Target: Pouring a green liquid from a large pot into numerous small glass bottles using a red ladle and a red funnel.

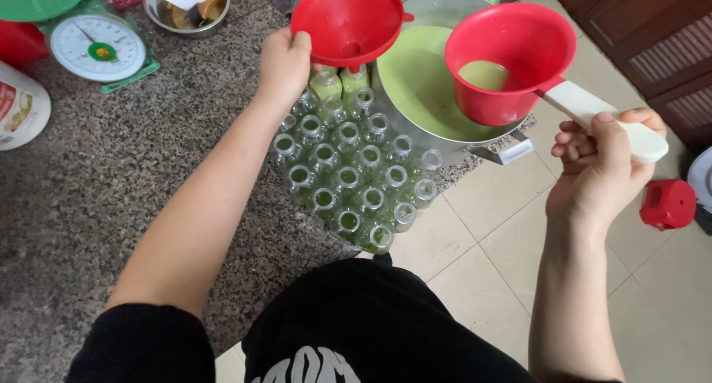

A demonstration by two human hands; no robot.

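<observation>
A speckled granite counter [111,205] fills the view from nine to six o'clock. At one o'clock a large metal pot [415,79] holds pale green liquid. Touching it, at centre, stands a block of small clear bottles [348,179], two at twelve o'clock already filled green. A white plastic jug [21,109] with a coloured label sits at nine, a white-dialled kitchen scale [98,48] at ten. The right hand [601,168] grips the white handle of a red ladle [508,60] over the pot. The left hand [285,64] pinches a red funnel [347,21] above the filled bottles.
</observation>
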